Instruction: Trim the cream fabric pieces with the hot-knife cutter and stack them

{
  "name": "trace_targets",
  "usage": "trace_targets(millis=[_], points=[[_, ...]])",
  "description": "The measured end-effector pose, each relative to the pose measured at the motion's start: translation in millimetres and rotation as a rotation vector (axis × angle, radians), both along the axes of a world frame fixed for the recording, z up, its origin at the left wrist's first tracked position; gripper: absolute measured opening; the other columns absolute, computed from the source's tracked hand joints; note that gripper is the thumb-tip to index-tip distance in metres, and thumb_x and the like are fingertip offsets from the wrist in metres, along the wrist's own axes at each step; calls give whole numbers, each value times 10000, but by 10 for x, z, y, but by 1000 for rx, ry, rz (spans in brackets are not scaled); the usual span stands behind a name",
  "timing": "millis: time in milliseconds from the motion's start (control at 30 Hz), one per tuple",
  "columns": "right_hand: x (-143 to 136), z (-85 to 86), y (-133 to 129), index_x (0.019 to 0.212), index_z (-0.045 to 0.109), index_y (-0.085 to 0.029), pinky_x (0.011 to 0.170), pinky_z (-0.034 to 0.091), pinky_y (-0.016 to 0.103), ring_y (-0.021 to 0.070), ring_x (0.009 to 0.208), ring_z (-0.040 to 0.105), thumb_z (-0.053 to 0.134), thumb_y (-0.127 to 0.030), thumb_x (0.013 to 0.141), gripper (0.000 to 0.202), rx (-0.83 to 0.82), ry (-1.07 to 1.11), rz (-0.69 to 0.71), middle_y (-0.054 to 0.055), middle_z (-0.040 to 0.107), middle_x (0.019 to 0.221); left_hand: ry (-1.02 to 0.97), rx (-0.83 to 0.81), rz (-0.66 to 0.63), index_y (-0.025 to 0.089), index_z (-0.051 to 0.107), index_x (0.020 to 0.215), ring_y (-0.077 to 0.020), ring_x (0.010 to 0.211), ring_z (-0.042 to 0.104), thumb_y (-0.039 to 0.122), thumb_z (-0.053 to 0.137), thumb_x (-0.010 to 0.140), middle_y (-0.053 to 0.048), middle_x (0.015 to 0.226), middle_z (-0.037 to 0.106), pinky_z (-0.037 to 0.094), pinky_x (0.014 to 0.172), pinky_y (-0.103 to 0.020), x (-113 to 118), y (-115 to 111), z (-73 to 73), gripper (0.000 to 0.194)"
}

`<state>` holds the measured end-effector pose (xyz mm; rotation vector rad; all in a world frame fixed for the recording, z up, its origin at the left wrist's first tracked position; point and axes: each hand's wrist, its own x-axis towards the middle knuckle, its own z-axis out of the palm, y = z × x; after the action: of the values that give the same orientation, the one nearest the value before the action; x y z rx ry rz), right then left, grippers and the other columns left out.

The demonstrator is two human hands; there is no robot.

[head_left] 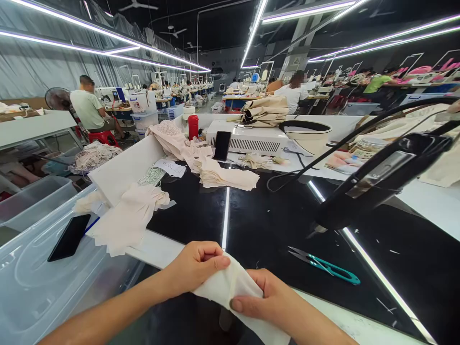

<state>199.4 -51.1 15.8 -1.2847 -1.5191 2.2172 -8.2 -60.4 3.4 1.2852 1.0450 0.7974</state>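
Between my two hands is a cream fabric piece (233, 280), held at the near edge of the glossy black tabletop (251, 225). My left hand (197, 266) pinches its upper left edge, thumb on top. My right hand (260, 297) grips it lower down on the right, thumb across the cloth, the other fingers mostly hidden behind. The cloth's lower end hangs toward the bottom of the view. Thread snips with teal handles (328, 268) lie on the black surface to the right of my hands.
A black handheld machine (381, 177) with a cable looms at right. Stacked fabric pieces (230, 175) lie ahead, more cut pieces (125, 215) at left. A phone (70, 237) rests on a clear plastic bin lid (32, 273); another phone (222, 145) leans against a white box (247, 134). Seated people work beyond.
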Motion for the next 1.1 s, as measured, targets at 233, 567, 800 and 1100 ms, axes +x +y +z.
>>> trace_targets(millis=[233, 567, 800, 1100], points=[[-27, 36, 66, 837, 681, -147, 585, 325, 207, 102, 640, 447, 831, -488, 652, 416, 44, -48, 6, -17, 580, 692, -32, 13, -2, 161, 536, 722, -88, 580, 367, 498, 657, 886, 48, 648, 442, 267, 501, -209, -26, 45, -6, 394], [-73, 114, 226, 804, 690, -155, 560, 331, 198, 87, 602, 425, 840, -447, 642, 366, 62, -67, 35, -29, 562, 668, -88, -141, -36, 136, 653, 862, -87, 593, 381, 669, 722, 784, 40, 664, 494, 266, 522, -208, -81, 252, 26, 543], [-33, 22, 510, 892, 699, -167, 661, 362, 203, 112, 730, 484, 852, -480, 699, 398, 187, 116, 154, -21, 623, 828, -75, -121, -12, 141, 674, 869, -88, 563, 452, 660, 747, 761, 35, 633, 541, 340, 532, -201, -181, 441, -19, 535], [126, -318, 1048, 833, 619, -184, 590, 288, 238, 106, 646, 466, 813, -724, 627, 610, 340, 80, 19, -24, 592, 736, 124, 112, 159, 157, 735, 837, -143, 712, 520, 671, 768, 690, -7, 739, 619, 394, 636, -240, -637, 954, 166, 535]])
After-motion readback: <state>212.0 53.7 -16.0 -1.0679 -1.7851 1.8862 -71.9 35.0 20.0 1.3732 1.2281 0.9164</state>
